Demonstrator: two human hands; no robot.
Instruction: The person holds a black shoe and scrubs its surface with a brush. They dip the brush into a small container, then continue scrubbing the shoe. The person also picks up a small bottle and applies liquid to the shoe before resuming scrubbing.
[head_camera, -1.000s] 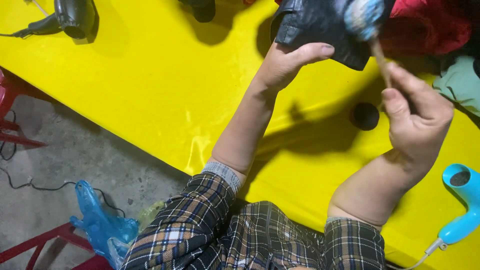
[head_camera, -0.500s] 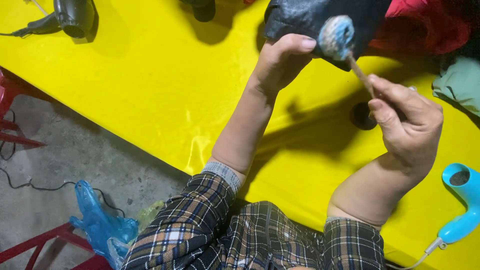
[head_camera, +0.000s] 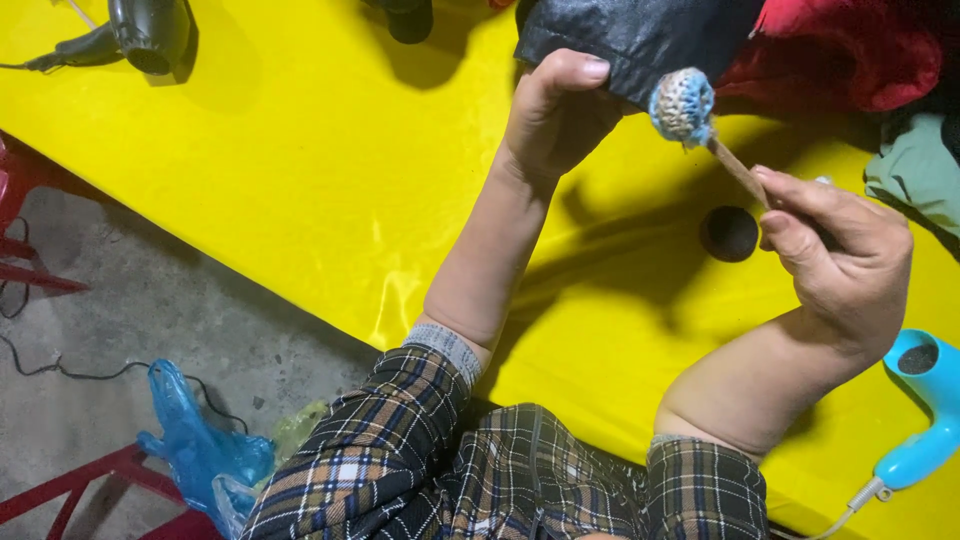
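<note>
My left hand (head_camera: 555, 115) grips the lower edge of a black leather-like garment (head_camera: 640, 35) held above a yellow table (head_camera: 300, 190). My right hand (head_camera: 835, 255) pinches a thin wooden stick (head_camera: 735, 165) that carries a round blue-and-cream knitted pad (head_camera: 682, 105) at its tip. The pad rests against the garment's edge, just right of my left thumb.
A small dark round lid or tin (head_camera: 728, 233) lies on the table below the stick. A black hair dryer (head_camera: 145, 30) sits top left, a light blue hair dryer (head_camera: 920, 410) at the right edge. Red (head_camera: 840, 50) and green (head_camera: 920, 170) clothes lie top right. A blue plastic bag (head_camera: 195, 445) is on the floor.
The garment has been pulled lower and left. My right hand has swung the stick so the pad moved down along the garment's edge, nearer my left thumb.
</note>
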